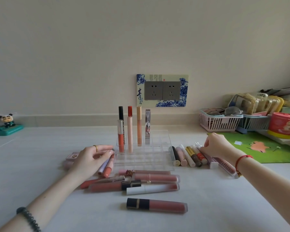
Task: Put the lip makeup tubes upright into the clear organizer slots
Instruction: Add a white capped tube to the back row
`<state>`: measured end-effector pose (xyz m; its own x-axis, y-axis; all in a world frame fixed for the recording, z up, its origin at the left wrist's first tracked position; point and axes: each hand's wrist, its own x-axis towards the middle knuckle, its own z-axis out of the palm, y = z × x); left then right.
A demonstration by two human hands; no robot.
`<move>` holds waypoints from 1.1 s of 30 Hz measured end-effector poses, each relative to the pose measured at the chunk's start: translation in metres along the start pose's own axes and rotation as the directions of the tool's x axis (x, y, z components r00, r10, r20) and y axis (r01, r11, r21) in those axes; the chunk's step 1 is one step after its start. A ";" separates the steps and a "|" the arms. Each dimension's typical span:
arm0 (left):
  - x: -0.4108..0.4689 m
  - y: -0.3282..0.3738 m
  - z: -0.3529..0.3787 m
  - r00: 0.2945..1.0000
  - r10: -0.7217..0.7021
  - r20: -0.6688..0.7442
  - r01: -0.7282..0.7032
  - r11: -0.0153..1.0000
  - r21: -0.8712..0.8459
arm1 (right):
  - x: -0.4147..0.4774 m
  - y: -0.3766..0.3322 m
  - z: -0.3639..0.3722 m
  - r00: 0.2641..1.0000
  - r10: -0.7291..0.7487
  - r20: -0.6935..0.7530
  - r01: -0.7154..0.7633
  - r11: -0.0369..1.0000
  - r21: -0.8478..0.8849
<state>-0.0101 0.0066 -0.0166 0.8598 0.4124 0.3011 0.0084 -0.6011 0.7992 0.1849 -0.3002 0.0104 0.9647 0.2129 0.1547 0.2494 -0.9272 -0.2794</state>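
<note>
My left hand (92,158) pinches two tubes (107,167) at the organizer's (146,163) nine o'clock. My right hand (216,144) curls onto the tube row (189,156) at three o'clock; whether it grips one, I cannot tell. At twelve, four tubes (130,131) stand upright in its slots.

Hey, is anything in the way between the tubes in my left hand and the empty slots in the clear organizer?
Nothing visible is. Your left hand holds the lavender tube and coral tube just left of the organizer, whose front rows look empty; the four standing tubes sit farther back.
</note>
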 end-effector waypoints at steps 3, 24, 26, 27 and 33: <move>0.001 -0.002 -0.001 1.000 -0.006 -0.005 0.006 1.000 0.007 | 0.001 -0.004 0.002 1.000 0.011 -0.008 -0.011 0.997 -0.072; 0.003 -0.004 -0.003 1.000 0.016 0.000 -0.016 1.000 -0.004 | -0.021 -0.022 -0.025 0.914 -0.116 -0.388 0.273 0.884 0.380; 0.003 -0.003 -0.002 1.000 0.009 -0.002 -0.009 1.000 -0.013 | -0.027 -0.029 -0.029 0.897 -0.116 -0.427 0.328 0.822 0.465; 0.003 -0.003 -0.002 1.000 0.003 -0.002 -0.003 1.000 -0.020 | -0.030 -0.033 -0.030 0.896 -0.121 -0.428 0.347 0.793 0.500; 0.003 -0.004 -0.003 1.000 -0.005 -0.001 0.004 0.998 -0.069 | -0.032 -0.058 -0.030 0.898 -0.150 -0.413 0.408 0.633 0.658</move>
<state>-0.0095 0.0125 -0.0176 0.8593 0.4157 0.2979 -0.0230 -0.5505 0.8345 0.1373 -0.2625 0.0502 0.7948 0.2033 0.5719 0.6066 -0.2978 -0.7371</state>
